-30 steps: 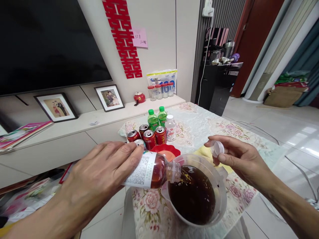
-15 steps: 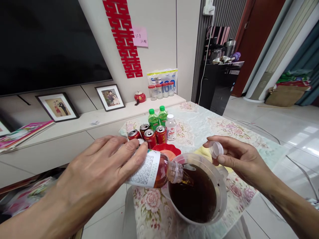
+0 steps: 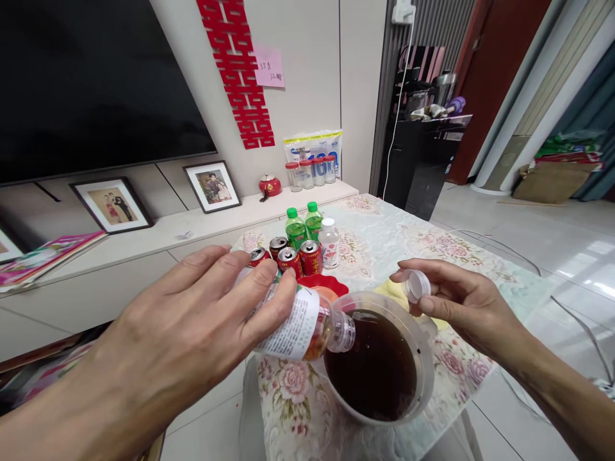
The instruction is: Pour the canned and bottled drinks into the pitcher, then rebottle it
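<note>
My left hand [image 3: 202, 320] is wrapped round a clear plastic bottle [image 3: 293, 323] with a white label and a little amber drink inside. The bottle lies tilted, its open mouth over the left rim of a translucent plastic tub [image 3: 425, 384]. Dark brown liquid [image 3: 372, 371] fills much of the tub. Between the thumb and fingers of my right hand [image 3: 461, 301] is a white bottle cap [image 3: 417, 286], held to the right of the tub. Behind the tub sit a red scalloped dish [image 3: 331, 283], partly hidden by the bottle, and a yellow cloth [image 3: 394, 294].
Several red drink cans [image 3: 289, 261], two green-capped bottles [image 3: 295, 227] and a white-capped bottle [image 3: 329, 243] stand at the back of the flower-patterned tablecloth [image 3: 293, 384]. Beyond is a white cabinet [image 3: 206, 227] with framed photos [image 3: 212, 187] and red-lidded jars [image 3: 306, 174].
The bottle in my left hand has less liquid showing near its neck, and the stream from its mouth is no longer clearly visible. My right hand has barely moved.
</note>
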Tool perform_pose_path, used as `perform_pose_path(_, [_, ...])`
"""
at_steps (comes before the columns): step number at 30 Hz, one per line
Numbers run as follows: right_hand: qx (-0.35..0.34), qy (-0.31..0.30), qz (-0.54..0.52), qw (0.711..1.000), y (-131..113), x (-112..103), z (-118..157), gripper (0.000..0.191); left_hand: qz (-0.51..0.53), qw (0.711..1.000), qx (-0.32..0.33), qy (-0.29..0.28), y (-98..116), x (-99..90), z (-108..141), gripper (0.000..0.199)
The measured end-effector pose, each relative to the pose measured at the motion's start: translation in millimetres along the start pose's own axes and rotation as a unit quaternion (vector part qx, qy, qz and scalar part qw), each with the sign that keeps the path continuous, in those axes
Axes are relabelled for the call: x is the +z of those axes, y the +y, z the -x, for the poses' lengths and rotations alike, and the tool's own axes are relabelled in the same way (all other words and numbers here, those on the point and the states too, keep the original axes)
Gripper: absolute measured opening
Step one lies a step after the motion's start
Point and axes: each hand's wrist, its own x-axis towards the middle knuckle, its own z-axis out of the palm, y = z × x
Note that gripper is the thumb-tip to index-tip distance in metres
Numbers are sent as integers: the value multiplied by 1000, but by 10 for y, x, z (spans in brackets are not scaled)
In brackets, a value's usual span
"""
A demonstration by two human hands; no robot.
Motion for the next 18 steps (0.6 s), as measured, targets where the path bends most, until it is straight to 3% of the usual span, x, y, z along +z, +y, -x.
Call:
perform_pose_path(3, [-6,-5,-3,1000,2,-13,12,37,-76,996,47,-22,16,-5,54,49])
perform_pose_path(11, [-3,-6,-7,1000,32,-54,22,39,-28,999,18,1,0,-75,-27,43])
perform_pose_path(15, [-3,-2,-11,1000,41,-64,13,39,-51,998,33,-14,-2,-92,-38,47])
perform_pose_path(18, [-2,-1,-10,1000,41,-72,19,39,14,1000,-2,-28,6,-60,-7,54])
